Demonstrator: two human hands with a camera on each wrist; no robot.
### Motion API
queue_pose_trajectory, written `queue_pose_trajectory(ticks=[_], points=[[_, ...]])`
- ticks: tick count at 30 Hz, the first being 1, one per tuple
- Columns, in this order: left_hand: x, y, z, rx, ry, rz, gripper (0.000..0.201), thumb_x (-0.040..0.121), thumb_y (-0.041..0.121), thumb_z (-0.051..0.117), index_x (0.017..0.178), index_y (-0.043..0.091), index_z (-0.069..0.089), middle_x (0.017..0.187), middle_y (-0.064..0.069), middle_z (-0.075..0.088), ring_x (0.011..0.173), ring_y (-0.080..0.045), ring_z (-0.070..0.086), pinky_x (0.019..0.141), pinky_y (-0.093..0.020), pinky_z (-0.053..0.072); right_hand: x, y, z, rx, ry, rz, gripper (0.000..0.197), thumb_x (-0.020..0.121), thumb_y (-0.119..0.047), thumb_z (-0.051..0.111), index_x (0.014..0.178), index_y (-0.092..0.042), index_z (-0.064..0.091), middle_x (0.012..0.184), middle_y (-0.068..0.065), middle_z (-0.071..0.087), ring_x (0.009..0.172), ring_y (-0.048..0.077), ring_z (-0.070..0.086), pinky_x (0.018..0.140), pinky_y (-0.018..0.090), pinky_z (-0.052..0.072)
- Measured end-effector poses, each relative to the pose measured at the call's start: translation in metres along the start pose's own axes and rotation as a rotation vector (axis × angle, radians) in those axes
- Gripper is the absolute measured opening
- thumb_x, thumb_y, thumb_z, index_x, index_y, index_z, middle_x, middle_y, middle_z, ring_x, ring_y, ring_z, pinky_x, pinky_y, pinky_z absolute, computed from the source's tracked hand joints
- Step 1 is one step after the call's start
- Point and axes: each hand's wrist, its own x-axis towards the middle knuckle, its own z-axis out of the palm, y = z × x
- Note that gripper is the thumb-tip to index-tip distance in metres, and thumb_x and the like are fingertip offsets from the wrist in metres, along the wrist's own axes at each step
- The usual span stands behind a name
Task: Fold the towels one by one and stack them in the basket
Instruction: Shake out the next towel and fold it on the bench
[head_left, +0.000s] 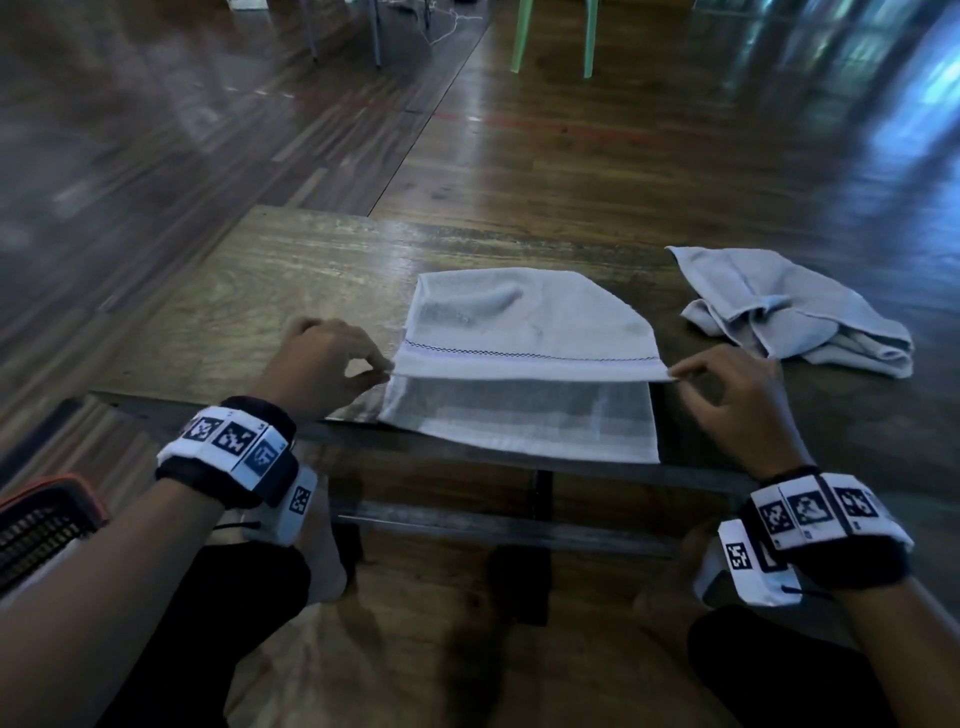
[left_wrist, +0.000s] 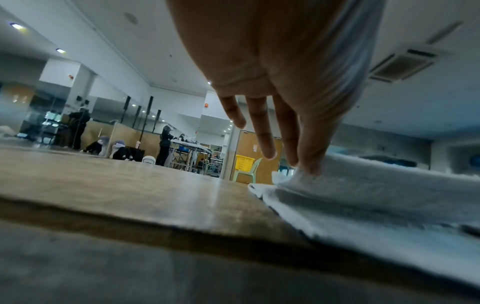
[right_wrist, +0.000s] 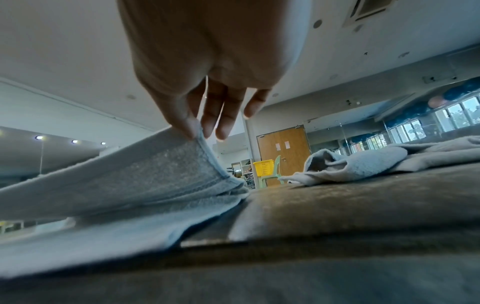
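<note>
A pale towel (head_left: 524, 332) lies at the near edge of the counter (head_left: 291, 291), its front hanging slightly over. The left hand (head_left: 322, 364) pinches the left corner of its raised upper layer, and the right hand (head_left: 727, 395) pinches the right corner. A second, crumpled towel (head_left: 795, 312) lies toward the counter's right edge. A basket (head_left: 47, 525) sits low at left.

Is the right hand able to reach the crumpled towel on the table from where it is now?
Probably yes. The crumpled towel lies just beyond the right hand on the bare table, with nothing between them. But that hand now pinches a corner of the towel being folded, so it must release it first.
</note>
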Motion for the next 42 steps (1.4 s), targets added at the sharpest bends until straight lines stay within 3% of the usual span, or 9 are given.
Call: queue_pose_trajectory(ticks=[3, 7, 15, 20, 24, 27, 33, 37, 42], points=[[-0.014, 0.004, 0.004, 0.087, -0.078, -0.014, 0.008, 0.079, 0.033, 0.071, 0.086, 0.031, 0.073, 0.095, 0.013, 0.069, 0.096, -0.013, 0.06, 0.093, -0.036, 0.026, -0.014, -0.001, 0.009, 0.001, -0.104, -0.065, 0.019, 0.073, -0.008, 0.071, 0.087, -0.019, 0.066, 0.085, -0.002, 0.066, 0.079, 0.017, 0.062, 0.074, 0.05, 0.05], [-0.026, 0.005, 0.011, 0.079, -0.116, -0.026, 0.01, 0.081, 0.029, 0.07, 0.089, 0.031, 0.075, 0.098, 0.012, 0.071, 0.102, -0.011, 0.061, 0.096, -0.036, 0.024, -0.029, -0.002, 0.017, -0.056, -0.189, -0.063, 0.023, 0.069, -0.004, 0.077, 0.082, -0.02, 0.066, 0.081, -0.005, 0.065, 0.077, 0.016, 0.062, 0.073, 0.035, 0.042], [-0.03, -0.004, 0.024, 0.065, -0.098, 0.077, 0.013, 0.081, 0.033, 0.07, 0.094, 0.035, 0.073, 0.093, 0.015, 0.071, 0.089, -0.009, 0.064, 0.083, -0.028, 0.022, -0.041, 0.009, 0.028, -0.061, -0.276, -0.046, 0.021, 0.074, -0.011, 0.076, 0.092, -0.021, 0.071, 0.091, -0.004, 0.068, 0.086, 0.015, 0.062, 0.076, 0.042, 0.05], [-0.034, -0.008, 0.03, 0.091, -0.134, 0.152, 0.04, 0.07, 0.057, 0.056, 0.094, 0.03, 0.072, 0.093, 0.013, 0.068, 0.086, -0.01, 0.064, 0.084, -0.028, 0.025, -0.044, 0.009, 0.029, -0.074, -0.276, -0.056, 0.028, 0.074, -0.019, 0.077, 0.101, -0.019, 0.071, 0.095, -0.003, 0.066, 0.088, 0.009, 0.056, 0.076, 0.036, 0.045], [-0.033, -0.005, 0.035, 0.152, -0.087, 0.167, 0.019, 0.069, 0.039, 0.074, 0.085, 0.027, 0.072, 0.085, 0.009, 0.069, 0.08, -0.015, 0.067, 0.08, -0.03, 0.027, -0.046, 0.006, 0.027, -0.162, -0.34, -0.099, 0.044, 0.068, -0.033, 0.08, 0.108, -0.018, 0.068, 0.098, -0.003, 0.063, 0.088, 0.009, 0.056, 0.078, 0.031, 0.041], [-0.032, -0.003, 0.034, 0.133, -0.069, 0.173, 0.012, 0.07, 0.028, 0.079, 0.08, 0.027, 0.072, 0.08, 0.009, 0.069, 0.076, -0.015, 0.068, 0.077, -0.029, 0.027, -0.047, 0.003, 0.029, -0.175, -0.284, -0.106, 0.035, 0.069, -0.019, 0.08, 0.103, -0.016, 0.069, 0.093, 0.0, 0.065, 0.084, 0.016, 0.062, 0.076, 0.033, 0.044], [-0.035, -0.001, 0.035, 0.034, 0.006, 0.118, 0.034, 0.081, 0.047, 0.043, 0.086, 0.027, 0.069, 0.087, 0.011, 0.069, 0.082, -0.014, 0.065, 0.08, -0.029, 0.029, -0.048, 0.0, 0.028, -0.129, -0.219, -0.116, 0.029, 0.069, -0.009, 0.079, 0.096, -0.014, 0.071, 0.094, 0.001, 0.069, 0.086, 0.017, 0.065, 0.074, 0.029, 0.043], [-0.036, 0.003, 0.037, -0.016, 0.057, 0.089, 0.035, 0.083, 0.044, 0.041, 0.09, 0.022, 0.067, 0.091, 0.007, 0.07, 0.085, -0.016, 0.066, 0.081, -0.025, 0.029, -0.046, -0.005, 0.027, -0.07, -0.213, -0.109, 0.028, 0.072, -0.007, 0.077, 0.097, -0.015, 0.069, 0.093, 0.0, 0.071, 0.085, 0.014, 0.066, 0.075, 0.028, 0.045], [-0.032, 0.008, 0.034, -0.127, 0.081, 0.102, 0.013, 0.082, 0.008, 0.067, 0.095, 0.009, 0.068, 0.092, -0.003, 0.071, 0.08, -0.022, 0.067, 0.074, -0.024, 0.041, -0.043, -0.01, 0.023, -0.071, -0.201, -0.066, 0.024, 0.074, -0.012, 0.074, 0.094, -0.019, 0.064, 0.081, -0.001, 0.065, 0.069, 0.013, 0.057, 0.067, 0.03, 0.049]])
